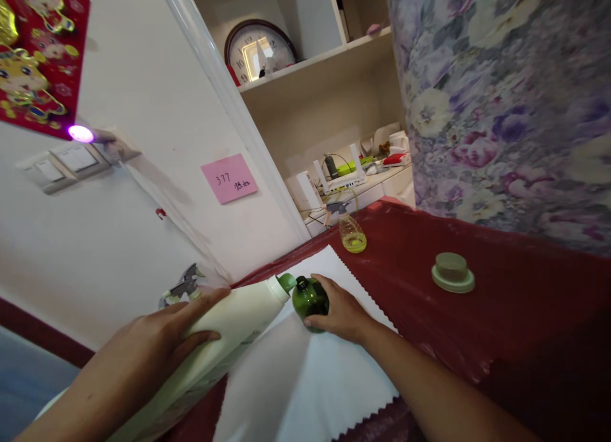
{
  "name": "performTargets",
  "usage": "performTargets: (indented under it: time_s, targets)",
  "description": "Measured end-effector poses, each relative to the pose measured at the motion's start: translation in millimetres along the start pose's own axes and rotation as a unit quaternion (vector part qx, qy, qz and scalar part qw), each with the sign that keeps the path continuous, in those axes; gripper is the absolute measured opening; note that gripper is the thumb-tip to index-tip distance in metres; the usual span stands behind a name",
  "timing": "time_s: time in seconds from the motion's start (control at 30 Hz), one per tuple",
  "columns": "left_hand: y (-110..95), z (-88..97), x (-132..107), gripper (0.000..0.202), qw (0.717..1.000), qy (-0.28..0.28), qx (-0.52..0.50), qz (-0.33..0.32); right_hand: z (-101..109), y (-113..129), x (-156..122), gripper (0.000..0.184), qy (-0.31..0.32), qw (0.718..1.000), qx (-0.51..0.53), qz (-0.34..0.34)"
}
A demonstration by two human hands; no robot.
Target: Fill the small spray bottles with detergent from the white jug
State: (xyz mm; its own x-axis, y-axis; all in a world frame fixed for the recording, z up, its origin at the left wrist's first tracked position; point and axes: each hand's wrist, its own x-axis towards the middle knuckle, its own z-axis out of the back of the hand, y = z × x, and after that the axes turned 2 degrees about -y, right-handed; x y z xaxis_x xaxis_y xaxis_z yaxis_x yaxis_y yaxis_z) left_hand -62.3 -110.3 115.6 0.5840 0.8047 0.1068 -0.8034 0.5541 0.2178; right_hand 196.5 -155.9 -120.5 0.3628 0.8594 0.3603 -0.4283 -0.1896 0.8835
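Observation:
My left hand (176,330) is wrapped over a large pale cream jug-like bottle (248,311), tilted far over towards the right. Its green spout (287,281) meets or nearly meets the dark mouth of a small green bottle (310,304); whether they touch I cannot tell. Around that small bottle closes my right hand (337,311), thumb in front and fingers behind. A white cloth (334,372) with zigzag edges lies beneath both. Off to the right sits a pale green cap (452,273). Any liquid at the spout is too small to make out.
A clear spray bottle (353,234) with yellow liquid stands beyond the cloth. Grey spray heads (185,283) show behind my left hand. The red table cover (420,251) reaches back to a shelf with a white router (341,178). A wall borders the left, floral fabric (506,111) the right.

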Motion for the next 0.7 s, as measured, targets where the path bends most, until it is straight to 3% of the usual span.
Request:
performTargets:
  time_s: [0.7]
  targets:
    - [-7.7, 9.1, 6.2, 0.060, 0.997, -0.009, 0.065, -0.033, -0.1, -1.5, 0.9, 0.097, 0.000, 1.000, -0.004, 0.002]
